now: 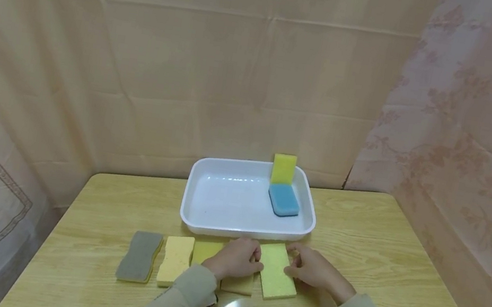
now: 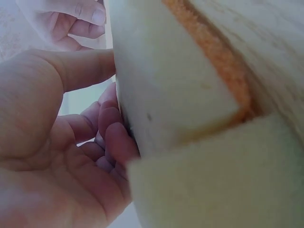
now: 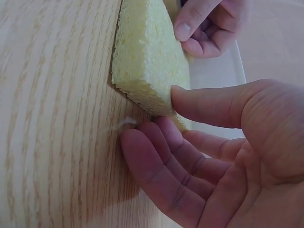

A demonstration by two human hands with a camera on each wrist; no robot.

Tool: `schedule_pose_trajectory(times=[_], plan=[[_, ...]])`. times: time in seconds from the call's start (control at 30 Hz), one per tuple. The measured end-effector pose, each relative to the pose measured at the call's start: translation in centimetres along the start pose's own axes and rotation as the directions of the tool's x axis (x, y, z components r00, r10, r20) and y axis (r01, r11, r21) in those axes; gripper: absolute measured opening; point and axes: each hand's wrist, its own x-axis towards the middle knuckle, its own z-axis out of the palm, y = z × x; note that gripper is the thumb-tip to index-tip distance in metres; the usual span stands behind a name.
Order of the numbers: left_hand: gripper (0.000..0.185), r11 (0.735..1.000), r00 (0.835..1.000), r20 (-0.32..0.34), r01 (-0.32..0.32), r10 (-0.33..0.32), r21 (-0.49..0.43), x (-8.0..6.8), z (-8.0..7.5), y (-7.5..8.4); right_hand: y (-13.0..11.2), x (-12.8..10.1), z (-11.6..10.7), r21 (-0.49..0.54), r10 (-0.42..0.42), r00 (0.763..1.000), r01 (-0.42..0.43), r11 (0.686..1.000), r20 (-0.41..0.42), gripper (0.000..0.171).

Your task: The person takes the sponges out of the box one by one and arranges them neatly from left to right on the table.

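A light yellow sponge [image 1: 277,274] lies on the table in front of the white tray, with a hand on either long side. My left hand [image 1: 236,257] holds its left edge, thumb and bent index finger at the border in the right wrist view. Across from it, my right hand [image 1: 315,266] grips the right edge; the thumb [image 3: 204,104] presses the top and the other fingers curl along the side. Beneath my left hand lies a tan sponge [image 1: 238,285], partly covered. The left wrist view shows a pale sponge with an orange layer [image 2: 218,52] close to that hand.
To the left stand a grey sponge [image 1: 139,257], a pale orange sponge [image 1: 175,263] and a half-hidden mustard sponge [image 1: 205,250] in a row. Behind them is the white tray [image 1: 224,229], holding a blue sponge [image 1: 284,200] and an upright yellow sponge [image 1: 284,169] at its right back.
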Motion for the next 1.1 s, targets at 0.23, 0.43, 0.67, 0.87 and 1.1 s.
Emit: schedule_pose_trajectory(times=[0.23,0.43,0.67,0.87,1.1], plan=[[0.021,0.998,1.000,-0.013,0.011,-0.010,0.060,0.15,0.34,0.07,-0.06,0.17,0.13,-0.016,0.002,1.000,-0.002,1.000,-0.010,0.049],[0.019,0.998,1.000,-0.010,0.008,-0.007,0.064,0.42,0.33,-0.09,-0.14,-0.01,0.19,-0.017,-0.019,1.000,0.019,1.000,-0.006,0.047],[0.018,1.000,0.999,-0.021,0.025,-0.025,0.018,0.72,0.40,-0.15,-0.02,-0.28,0.15,0.016,-0.016,1.000,0.016,1.000,0.008,0.048],[0.021,0.999,0.999,-0.037,0.040,-0.039,0.015,0.72,0.50,-0.05,0.20,-0.09,0.22,0.026,-0.012,1.000,0.011,1.000,0.011,0.045],[0.022,0.999,0.998,-0.063,0.033,-0.031,0.020,0.53,0.67,0.01,0.23,-0.06,0.23,0.033,-0.002,1.000,0.002,0.999,0.013,0.044]])
